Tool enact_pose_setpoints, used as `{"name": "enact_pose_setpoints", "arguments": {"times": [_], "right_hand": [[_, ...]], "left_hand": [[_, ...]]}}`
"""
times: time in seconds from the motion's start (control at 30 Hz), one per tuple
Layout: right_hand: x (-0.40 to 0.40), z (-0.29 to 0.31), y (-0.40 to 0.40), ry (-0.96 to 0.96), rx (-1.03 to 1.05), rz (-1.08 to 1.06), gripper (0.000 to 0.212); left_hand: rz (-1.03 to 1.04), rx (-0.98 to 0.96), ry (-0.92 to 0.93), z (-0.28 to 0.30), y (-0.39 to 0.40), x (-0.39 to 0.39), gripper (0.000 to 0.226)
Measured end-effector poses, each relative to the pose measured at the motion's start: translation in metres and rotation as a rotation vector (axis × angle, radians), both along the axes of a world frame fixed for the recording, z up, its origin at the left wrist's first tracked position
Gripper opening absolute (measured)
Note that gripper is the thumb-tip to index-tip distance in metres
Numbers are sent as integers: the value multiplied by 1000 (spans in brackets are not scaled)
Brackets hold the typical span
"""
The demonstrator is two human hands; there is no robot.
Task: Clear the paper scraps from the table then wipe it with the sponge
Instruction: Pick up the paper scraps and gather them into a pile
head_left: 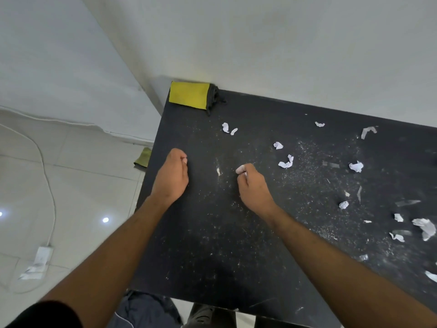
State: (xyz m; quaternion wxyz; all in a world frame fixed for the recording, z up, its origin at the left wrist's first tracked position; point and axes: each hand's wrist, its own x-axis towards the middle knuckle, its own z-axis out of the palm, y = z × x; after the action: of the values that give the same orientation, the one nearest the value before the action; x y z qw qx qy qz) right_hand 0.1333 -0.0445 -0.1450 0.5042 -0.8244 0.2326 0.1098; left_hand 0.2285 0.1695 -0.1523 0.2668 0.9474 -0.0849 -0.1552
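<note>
A black dusty table [212, 233] carries several white paper scraps, such as a pair [229, 128] at the back, a curled one [286, 162] right of my hands, and a big crumpled one [425, 227] at the far right. A tiny scrap [218, 171] lies between my hands. The yellow sponge [189, 94], with a dark scouring side, sits in the table's back left corner against the wall. My left hand [172, 174] rests near the left edge, its fingers curled shut, and nothing shows inside it. My right hand [254, 184] is curled too, a bit of white paper pinched at its fingertips.
A white wall runs along the table's far side. Left of the table is tiled floor with a white cable and power adapter [42, 254] and a green cloth [144, 157]. My legs and a shoe [203, 313] show below the near edge.
</note>
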Motion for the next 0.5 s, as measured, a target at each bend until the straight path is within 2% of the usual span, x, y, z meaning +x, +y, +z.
{"name": "enact_pose_setpoints", "arguments": {"times": [0.13, 0.27, 0.37, 0.43, 0.5], "right_hand": [[10, 6, -26, 12, -84, -101, 26], [11, 10, -60, 9, -188, -86, 26], [13, 13, -81, -6, -247, -58, 24], [15, 12, -91, -8, -260, -58, 21], [15, 10, -98, -2, -259, -87, 20]], "left_hand": [[-136, -15, 2, 3, -43, 27, 30], [-248, 20, -65, -1, -89, 59, 34], [-344, 116, -102, -7, -112, 78, 42], [-381, 176, -90, -12, -120, 87, 39], [-385, 173, -80, -17, -124, 92, 27]]}}
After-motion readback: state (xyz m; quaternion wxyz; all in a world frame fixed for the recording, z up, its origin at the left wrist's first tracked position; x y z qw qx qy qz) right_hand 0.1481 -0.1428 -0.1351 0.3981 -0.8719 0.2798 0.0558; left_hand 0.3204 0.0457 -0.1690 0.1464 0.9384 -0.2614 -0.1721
